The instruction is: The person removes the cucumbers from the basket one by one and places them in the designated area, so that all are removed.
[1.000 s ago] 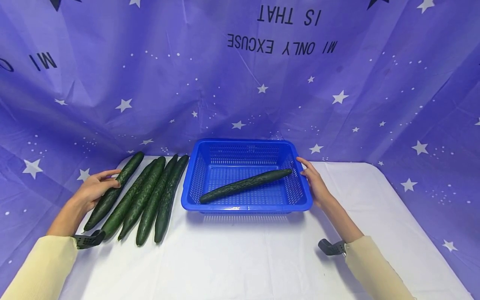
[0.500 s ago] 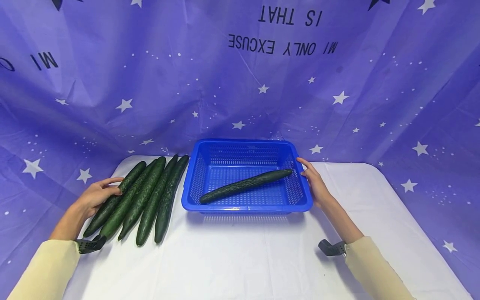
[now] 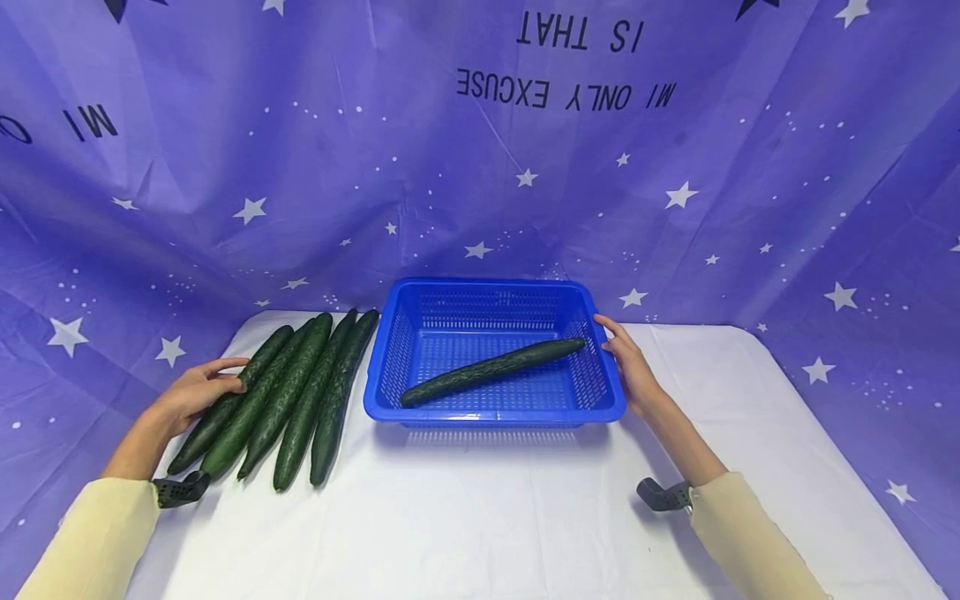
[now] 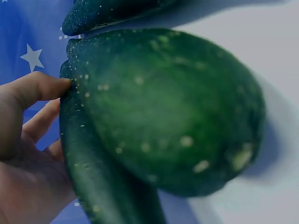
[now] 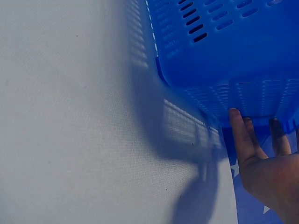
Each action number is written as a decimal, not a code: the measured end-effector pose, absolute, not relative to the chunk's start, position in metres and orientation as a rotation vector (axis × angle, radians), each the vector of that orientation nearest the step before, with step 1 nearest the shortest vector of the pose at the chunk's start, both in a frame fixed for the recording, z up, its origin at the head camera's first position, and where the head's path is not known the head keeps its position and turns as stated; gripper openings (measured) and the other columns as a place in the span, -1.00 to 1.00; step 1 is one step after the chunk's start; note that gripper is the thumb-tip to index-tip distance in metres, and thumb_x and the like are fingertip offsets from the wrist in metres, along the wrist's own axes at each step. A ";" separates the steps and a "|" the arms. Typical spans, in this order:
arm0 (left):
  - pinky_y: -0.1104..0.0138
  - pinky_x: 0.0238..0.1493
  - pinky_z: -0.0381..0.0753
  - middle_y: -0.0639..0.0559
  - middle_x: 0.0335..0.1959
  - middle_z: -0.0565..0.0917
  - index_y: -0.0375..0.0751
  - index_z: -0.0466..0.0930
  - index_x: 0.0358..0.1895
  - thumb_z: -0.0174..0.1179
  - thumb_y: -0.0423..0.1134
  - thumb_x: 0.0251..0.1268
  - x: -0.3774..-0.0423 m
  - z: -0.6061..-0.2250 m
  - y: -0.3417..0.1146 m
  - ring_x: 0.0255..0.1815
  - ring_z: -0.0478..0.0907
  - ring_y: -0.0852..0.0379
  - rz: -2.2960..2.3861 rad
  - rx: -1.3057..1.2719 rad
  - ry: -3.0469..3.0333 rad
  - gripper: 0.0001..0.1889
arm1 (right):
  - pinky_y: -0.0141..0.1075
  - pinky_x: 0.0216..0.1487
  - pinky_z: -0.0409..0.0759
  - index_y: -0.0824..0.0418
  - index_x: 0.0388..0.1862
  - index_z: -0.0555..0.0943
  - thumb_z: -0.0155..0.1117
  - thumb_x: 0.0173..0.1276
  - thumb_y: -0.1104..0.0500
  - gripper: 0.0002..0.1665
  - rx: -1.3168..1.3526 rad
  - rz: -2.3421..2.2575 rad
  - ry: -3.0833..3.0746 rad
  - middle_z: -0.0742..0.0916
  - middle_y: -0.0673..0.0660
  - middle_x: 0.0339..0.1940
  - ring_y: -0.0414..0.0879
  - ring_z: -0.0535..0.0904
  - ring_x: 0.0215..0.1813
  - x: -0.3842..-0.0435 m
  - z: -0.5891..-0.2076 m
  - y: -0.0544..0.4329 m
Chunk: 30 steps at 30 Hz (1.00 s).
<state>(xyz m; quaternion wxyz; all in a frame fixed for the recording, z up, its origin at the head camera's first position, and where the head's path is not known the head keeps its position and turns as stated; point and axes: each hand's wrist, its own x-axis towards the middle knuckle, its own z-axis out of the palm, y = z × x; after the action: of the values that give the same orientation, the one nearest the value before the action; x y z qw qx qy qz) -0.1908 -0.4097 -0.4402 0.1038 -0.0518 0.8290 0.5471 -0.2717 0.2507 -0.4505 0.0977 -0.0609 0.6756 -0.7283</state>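
Observation:
My left hand [image 3: 198,392] holds the leftmost cucumber [image 3: 262,350] of a row, thumb on its near side and fingers along its far side. In the left wrist view, the thumb [image 4: 46,87] presses against this cucumber [image 4: 103,182], and the blunt end of a neighbouring cucumber [image 4: 177,112] fills the middle. My right hand [image 3: 630,367] grips the right side of a blue plastic basket [image 3: 495,415] at its rim. Fingers [image 5: 240,135] meet the basket wall in the right wrist view; some fingertips are hidden. One cucumber [image 3: 491,372] lies slantwise inside the basket.
Several more cucumbers [image 3: 303,417] lie side by side between my left hand and the basket. A white cloth [image 3: 480,517] covers the table. A purple curtain [image 3: 480,183] with stars hangs behind and at both sides.
My left hand has drawn the leftmost cucumber toward me and slightly right, against its neighbour; it hardly moves in the last half second. The right hand and basket stay put.

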 end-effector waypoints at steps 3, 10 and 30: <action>0.32 -0.25 0.60 -0.41 0.04 0.60 -0.37 0.37 0.36 0.18 -0.33 0.37 -0.192 -0.437 -0.409 -0.19 0.56 0.21 1.390 -0.101 2.604 -0.48 | -0.17 -0.14 0.65 -0.03 0.59 0.15 -0.26 0.47 0.25 -0.29 -0.172 -2.161 1.991 0.43 0.23 0.28 0.08 0.59 0.01 -0.272 -0.451 0.250; 0.27 -0.14 0.53 -0.69 0.16 0.41 -0.64 0.19 0.36 0.16 -0.33 0.40 -0.195 -0.430 -0.405 0.15 0.44 -0.45 1.108 -0.052 2.731 -0.39 | -0.17 -0.13 0.64 -0.04 0.60 0.13 -0.26 0.47 0.24 -0.29 -0.170 -2.147 1.989 0.39 0.25 0.31 0.10 0.57 0.02 -0.272 -0.450 0.251; 0.42 -0.17 0.47 -0.61 0.20 0.40 -0.63 0.20 0.38 0.12 -0.39 0.43 -0.203 -0.410 -0.386 0.15 0.44 -0.45 1.126 0.066 2.863 -0.44 | -0.17 -0.09 0.64 -0.02 0.60 0.13 -0.26 0.48 0.24 -0.29 -0.168 -2.148 1.994 0.39 0.25 0.33 0.09 0.58 0.05 -0.272 -0.450 0.250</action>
<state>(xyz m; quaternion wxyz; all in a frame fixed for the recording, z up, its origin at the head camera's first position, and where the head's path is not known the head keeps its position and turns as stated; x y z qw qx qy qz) -0.2031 -0.3861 -0.4097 0.0323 0.0215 0.9300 0.3656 -0.2721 0.2501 -0.4502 0.1029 -0.0569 0.6755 -0.7279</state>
